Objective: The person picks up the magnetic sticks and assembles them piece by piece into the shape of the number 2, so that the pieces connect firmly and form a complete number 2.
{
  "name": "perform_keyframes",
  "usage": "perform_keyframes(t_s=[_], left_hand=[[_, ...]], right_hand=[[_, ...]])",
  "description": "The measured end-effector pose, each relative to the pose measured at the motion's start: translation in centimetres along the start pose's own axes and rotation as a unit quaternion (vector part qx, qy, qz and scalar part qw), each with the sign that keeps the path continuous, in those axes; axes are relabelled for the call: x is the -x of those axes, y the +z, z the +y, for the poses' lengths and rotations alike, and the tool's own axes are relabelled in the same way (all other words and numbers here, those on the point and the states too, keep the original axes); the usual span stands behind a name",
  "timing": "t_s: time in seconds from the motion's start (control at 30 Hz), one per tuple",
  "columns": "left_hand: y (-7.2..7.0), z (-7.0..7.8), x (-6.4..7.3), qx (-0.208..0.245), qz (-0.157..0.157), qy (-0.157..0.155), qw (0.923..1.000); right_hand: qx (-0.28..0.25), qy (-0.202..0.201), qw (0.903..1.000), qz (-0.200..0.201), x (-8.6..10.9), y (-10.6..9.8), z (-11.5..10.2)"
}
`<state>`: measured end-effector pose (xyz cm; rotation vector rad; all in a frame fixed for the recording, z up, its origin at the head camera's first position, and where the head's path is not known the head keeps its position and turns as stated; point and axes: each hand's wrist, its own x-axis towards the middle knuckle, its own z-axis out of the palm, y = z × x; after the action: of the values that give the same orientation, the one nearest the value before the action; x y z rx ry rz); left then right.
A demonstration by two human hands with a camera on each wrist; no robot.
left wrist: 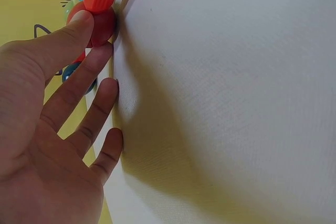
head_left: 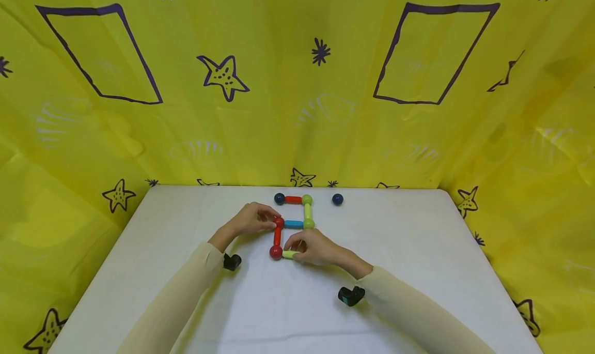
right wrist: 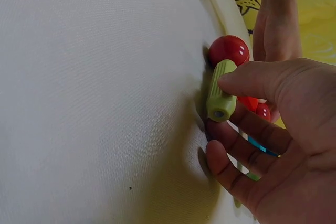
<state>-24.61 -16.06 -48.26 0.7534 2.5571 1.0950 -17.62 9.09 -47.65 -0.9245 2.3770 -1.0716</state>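
A chain of magnetic rods and balls lies on the white table. My left hand [head_left: 254,218] pinches its middle red ball [head_left: 279,222] between thumb and forefinger; the other fingers spread loosely in the left wrist view. From that ball a red rod [head_left: 277,236] runs to a nearer red ball [head_left: 276,252], and a blue rod [head_left: 294,224] runs right to a green ball [head_left: 309,224]. My right hand [head_left: 318,248] pinches a light-green rod [right wrist: 221,102], one end against the nearer red ball. The rod's free end faces the right wrist camera.
Beyond, a green rod [head_left: 307,211], another green ball [head_left: 307,200], a red rod [head_left: 293,200] and a dark blue ball [head_left: 279,199] continue the chain. A loose dark blue ball [head_left: 337,199] sits to the right. Yellow patterned curtain [head_left: 279,137] encloses the table's back and sides.
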Motion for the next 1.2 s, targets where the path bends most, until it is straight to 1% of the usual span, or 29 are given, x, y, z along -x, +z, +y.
perform_keyframes(t_s=[0.2, 0.3, 0.47, 0.67, 0.8, 1.2], left_hand=[[0.08, -0.01, -0.03, 0.004, -0.001, -0.016, 0.9999], [0.05, 0.07, -0.01, 0.004, -0.001, -0.021, 0.9998], [-0.01, 0.20, 0.05, 0.003, 0.000, -0.020, 0.9998], [-0.02, 0.18, 0.03, 0.001, -0.001, -0.026, 0.9997], [-0.03, 0.10, -0.02, -0.001, -0.001, -0.024, 0.9997], [0.11, 0.28, 0.06, 0.000, 0.003, -0.024, 0.9997]], right_hand=[[0.011, 0.011, 0.9999, 0.002, 0.00, 0.10, 0.03], [0.017, 0.010, 0.9998, 0.001, 0.00, 0.14, 0.06], [0.011, 0.006, 0.9999, 0.000, 0.05, 0.08, 0.09], [0.005, 0.011, 0.9999, 0.001, 0.13, 0.18, 0.11], [-0.001, 0.011, 0.9999, 0.002, 0.18, 0.26, 0.14], [-0.002, 0.005, 1.0000, 0.003, 0.28, 0.36, 0.29]])
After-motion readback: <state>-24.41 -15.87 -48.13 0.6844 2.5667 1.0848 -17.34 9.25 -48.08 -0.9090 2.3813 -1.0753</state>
